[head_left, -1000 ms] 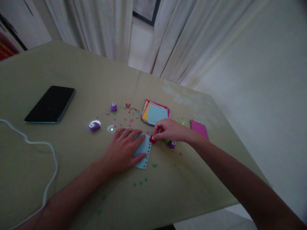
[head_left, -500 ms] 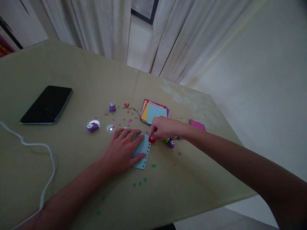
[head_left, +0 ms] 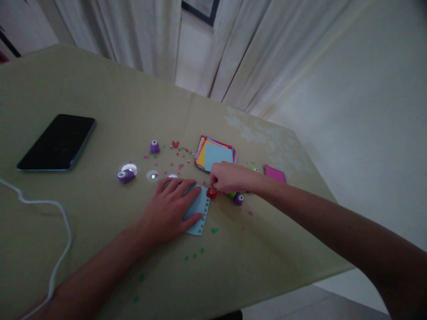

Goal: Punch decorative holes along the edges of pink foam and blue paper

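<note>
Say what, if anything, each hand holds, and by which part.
The left hand grips nothing, lying flat on the blue card. The right hand has its thumb on top of the red punch; whether its fingers grip it is hidden.

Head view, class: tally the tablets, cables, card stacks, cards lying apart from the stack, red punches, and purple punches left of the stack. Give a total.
Tablet: 1
Cable: 1
Card stack: 1
Cards apart: 2 (light blue card, magenta card)
Red punch: 1
Purple punches, left: 2 (far punch, near punch)
Total: 8
</note>
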Demonstrator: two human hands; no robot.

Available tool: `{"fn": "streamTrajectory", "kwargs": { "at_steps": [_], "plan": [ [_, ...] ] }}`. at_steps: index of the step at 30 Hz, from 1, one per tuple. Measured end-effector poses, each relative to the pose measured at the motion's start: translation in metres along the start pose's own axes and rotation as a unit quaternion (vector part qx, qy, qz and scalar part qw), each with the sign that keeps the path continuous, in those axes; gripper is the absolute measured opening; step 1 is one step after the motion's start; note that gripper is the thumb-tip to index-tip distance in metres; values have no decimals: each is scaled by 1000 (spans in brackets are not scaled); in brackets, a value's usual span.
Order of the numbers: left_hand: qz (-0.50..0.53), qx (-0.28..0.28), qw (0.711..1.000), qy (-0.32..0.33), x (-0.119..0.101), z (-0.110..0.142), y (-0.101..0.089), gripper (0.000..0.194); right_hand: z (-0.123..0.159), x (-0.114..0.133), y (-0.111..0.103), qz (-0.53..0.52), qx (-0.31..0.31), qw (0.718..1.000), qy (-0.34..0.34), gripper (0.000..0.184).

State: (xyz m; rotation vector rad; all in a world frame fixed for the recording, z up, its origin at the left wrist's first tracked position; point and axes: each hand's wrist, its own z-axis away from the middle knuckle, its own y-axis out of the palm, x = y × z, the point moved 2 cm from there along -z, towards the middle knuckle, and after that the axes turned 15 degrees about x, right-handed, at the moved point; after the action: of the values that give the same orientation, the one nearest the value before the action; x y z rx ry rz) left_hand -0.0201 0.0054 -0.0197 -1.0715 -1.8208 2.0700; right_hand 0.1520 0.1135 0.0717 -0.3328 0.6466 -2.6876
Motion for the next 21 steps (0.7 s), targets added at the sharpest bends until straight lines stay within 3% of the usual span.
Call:
{"fn": "streamTrajectory", "kwargs": {
  "at_steps": [4, 7, 10, 15, 21],
  "plan": [
    [-7, 4, 1000, 3, 0, 0, -1, 53, -4, -10, 5, -54, 6, 998, -26, 12],
    [-9, 3, 1000, 2, 0, -1, 0, 53, -5, -24, 14, -122, -26, 990, -70, 12],
    [-16, 6, 1000, 1, 1, -1, 0, 53, 0, -35, 30, -154, -106, 977, -98, 16],
    [-24, 12, 1000, -4, 1, -1, 0, 53, 11, -27, 71, -141, -313, 932, -116, 21],
    [-22, 20, 999, -13, 1, 0, -2, 52, 2, -15, 108, -90, -426, 899, -47, 19]
  ]
}}
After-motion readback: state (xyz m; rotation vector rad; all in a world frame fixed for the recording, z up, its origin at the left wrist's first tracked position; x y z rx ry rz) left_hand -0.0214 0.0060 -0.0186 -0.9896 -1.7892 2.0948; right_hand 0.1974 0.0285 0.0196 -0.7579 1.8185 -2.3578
